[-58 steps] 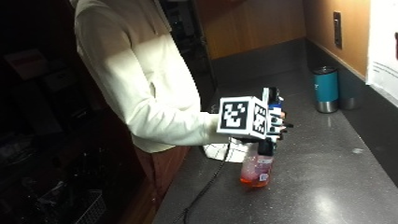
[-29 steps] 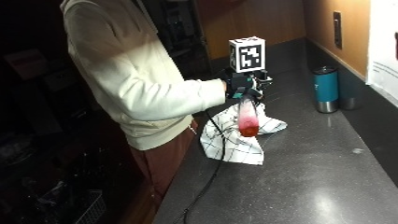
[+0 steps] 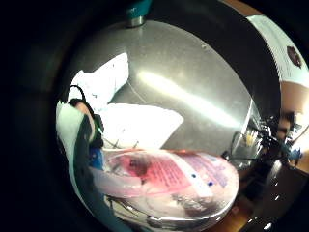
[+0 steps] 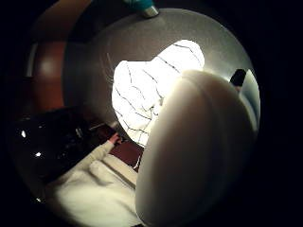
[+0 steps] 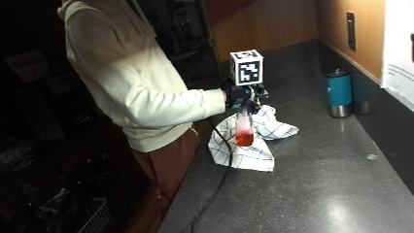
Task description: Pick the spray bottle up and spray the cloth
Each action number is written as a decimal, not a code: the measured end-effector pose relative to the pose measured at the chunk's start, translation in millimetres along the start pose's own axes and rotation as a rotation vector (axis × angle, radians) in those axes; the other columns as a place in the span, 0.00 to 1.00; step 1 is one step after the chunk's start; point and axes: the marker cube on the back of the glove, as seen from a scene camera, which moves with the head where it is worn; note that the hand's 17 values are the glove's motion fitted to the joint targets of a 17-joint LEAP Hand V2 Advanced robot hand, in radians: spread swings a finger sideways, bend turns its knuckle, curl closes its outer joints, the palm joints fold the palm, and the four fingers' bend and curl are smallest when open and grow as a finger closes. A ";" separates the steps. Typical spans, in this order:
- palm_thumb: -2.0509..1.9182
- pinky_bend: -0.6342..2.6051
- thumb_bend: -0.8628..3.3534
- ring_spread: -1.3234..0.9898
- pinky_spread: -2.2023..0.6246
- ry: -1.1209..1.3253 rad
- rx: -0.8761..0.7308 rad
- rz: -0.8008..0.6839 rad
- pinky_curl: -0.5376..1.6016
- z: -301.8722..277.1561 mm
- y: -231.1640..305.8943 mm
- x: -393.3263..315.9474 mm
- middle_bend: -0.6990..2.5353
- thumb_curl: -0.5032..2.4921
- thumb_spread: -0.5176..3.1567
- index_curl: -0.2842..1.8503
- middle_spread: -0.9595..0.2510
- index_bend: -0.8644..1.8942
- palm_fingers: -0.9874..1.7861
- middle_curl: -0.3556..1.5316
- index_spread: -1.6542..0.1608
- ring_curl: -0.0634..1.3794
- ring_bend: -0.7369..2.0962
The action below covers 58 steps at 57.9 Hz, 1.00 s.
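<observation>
person in a cream hoodie (image 5: 129, 82) is standing at the edge of a dark grey counter (image 5: 323, 184), w/ the gloved right hand (image 5: 240, 99) raised over it. the hand is gripping the spray bottle (image 5: 244, 127) at its head, fingers curled round the neck/trigger area; bottle is hanging neck-up, clear of the counter, body pointing down, w/ red-orange liquid sitting in the lower part. can't tell from outside view whether the trigger finger is squeezing.

the cloth (image 5: 249, 138), white w/ thin dark grid lines, is lying crumpled on the counter near its front edge, right under and behind the bottle as seen from outside view; bottle isn't touching it.

little finger side palm view: spray bottle (image 3: 169, 181) is filling much of the frame close to the palm, pinkish body w/ a printed label, and the cloth (image 3: 130, 121) is showing past it on the counter (image 3: 193, 82). thumb side palm view: a big pale rounded shape is sitting close to the camera, can't tell what part it is; the cloth (image 4: 147, 90) is lying bright on the counter (image 4: 227, 42) beyond it.

a teal tumbler (image 5: 339, 92) w/ a steel base is standing upright far back on the counter near the wooden wall (image 5: 284, 24), well apart from the cloth. a white sheet (image 5: 399, 48) is hanging on the wall at the far right.
</observation>
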 end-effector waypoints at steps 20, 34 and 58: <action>0.78 0.30 0.20 0.49 0.69 -0.728 0.431 -0.100 0.44 -105.0 -12.3 -83.4 0.42 0.41 0.12 0.39 0.73 0.46 0.84 0.47 0.80 0.38 0.48; 0.78 0.30 0.20 0.49 0.69 -1.155 0.456 -0.271 0.44 -89.6 -29.9 -162.6 0.41 0.41 0.13 0.39 0.72 0.45 0.84 0.47 0.80 0.38 0.48; 0.78 0.31 0.20 0.50 0.70 -1.223 0.281 -0.327 0.43 41.7 -55.8 -316.0 0.39 0.41 0.16 0.38 0.71 0.43 0.83 0.45 0.81 0.36 0.45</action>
